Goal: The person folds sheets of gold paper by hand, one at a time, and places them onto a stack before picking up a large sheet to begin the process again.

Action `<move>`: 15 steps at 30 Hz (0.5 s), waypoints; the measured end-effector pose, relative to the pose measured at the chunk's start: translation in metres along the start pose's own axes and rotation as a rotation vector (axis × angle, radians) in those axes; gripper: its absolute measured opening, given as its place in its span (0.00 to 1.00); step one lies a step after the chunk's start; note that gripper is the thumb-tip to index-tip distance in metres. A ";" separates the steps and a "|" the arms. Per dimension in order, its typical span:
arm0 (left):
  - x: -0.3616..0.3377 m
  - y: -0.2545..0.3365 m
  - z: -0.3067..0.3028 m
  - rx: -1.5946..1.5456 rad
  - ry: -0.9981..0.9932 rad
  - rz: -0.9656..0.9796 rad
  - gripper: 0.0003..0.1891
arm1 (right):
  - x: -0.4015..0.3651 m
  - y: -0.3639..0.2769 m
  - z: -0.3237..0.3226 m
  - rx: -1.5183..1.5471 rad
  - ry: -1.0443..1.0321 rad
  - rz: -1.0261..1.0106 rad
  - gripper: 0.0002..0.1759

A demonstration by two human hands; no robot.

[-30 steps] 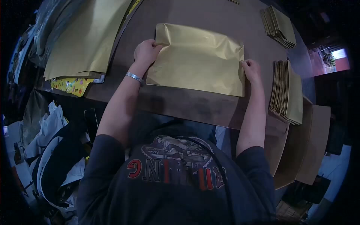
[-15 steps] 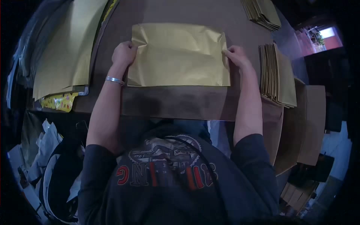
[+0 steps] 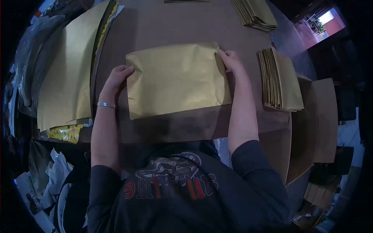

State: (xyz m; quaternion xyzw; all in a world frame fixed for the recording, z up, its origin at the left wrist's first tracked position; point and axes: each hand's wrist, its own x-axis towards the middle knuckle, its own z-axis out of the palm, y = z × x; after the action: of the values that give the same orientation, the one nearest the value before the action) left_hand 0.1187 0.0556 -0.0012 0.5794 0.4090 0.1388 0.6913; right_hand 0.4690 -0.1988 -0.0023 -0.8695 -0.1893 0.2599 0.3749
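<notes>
A folded sheet of gold-brown kraft paper [image 3: 176,83] lies in front of me, its near edge a little slanted. My left hand [image 3: 118,75] pinches its left side just below the far corner. At the far right corner, my right hand [image 3: 230,61] is closed on the paper, thumb and fingertips at the edge. Creases run inward from both held sides. The paper rests on or just above the brown table surface [image 3: 171,23]; its underside is hidden.
Large flat kraft sheets [image 3: 70,70] lie on the left, over yellow printed packaging [image 3: 64,133]. Stacks of folded paper stand at the right [image 3: 281,79] and far right [image 3: 256,15]. An open cardboard box [image 3: 325,120] sits beyond the table's right edge.
The camera view has tilted, so table and paper appear lower on the left. Both hands keep hold of the paper, and their grips sit closer to its far corners.
</notes>
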 end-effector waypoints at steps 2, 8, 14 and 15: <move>0.009 0.002 -0.002 0.025 -0.021 0.002 0.12 | 0.015 0.001 0.003 -0.033 0.006 -0.012 0.29; 0.020 0.018 0.005 -0.065 0.031 0.040 0.15 | 0.042 0.005 0.019 -0.134 0.193 -0.121 0.32; 0.053 0.005 0.011 -0.021 0.180 0.152 0.14 | 0.036 -0.013 0.021 -0.177 0.228 -0.113 0.30; 0.049 0.008 0.013 0.025 0.224 0.159 0.14 | 0.030 -0.015 0.021 -0.099 0.220 -0.110 0.28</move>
State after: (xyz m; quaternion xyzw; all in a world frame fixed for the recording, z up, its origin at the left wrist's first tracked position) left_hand 0.1612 0.0818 -0.0138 0.5995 0.4380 0.2520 0.6207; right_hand 0.4786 -0.1618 -0.0124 -0.8985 -0.2072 0.1321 0.3637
